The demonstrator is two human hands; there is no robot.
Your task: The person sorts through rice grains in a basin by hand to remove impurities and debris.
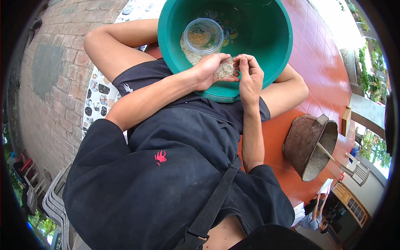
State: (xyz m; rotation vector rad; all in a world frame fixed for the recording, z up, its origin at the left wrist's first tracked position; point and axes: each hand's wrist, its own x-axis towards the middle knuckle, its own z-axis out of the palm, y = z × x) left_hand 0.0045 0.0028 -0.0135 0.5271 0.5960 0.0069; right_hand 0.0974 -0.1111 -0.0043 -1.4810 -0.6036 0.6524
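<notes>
A large green basin rests on the person's lap, with pale grains on its bottom at the left side. Inside it stands a clear round plastic tub holding some yellow-brown grains. Cupped palm up over the basin's near part, my left hand holds a heap of whitish grains. Just right of that heap is my right hand, thumb and forefinger pinched together close to my left fingertips. What the pinch holds, if anything, is too small to make out.
A brown mortar-like vessel with a stick lies tilted on the red tiled floor at right. Beyond are a pale chair and another person holding up something white. Stacked chairs stand at lower left beside brick paving.
</notes>
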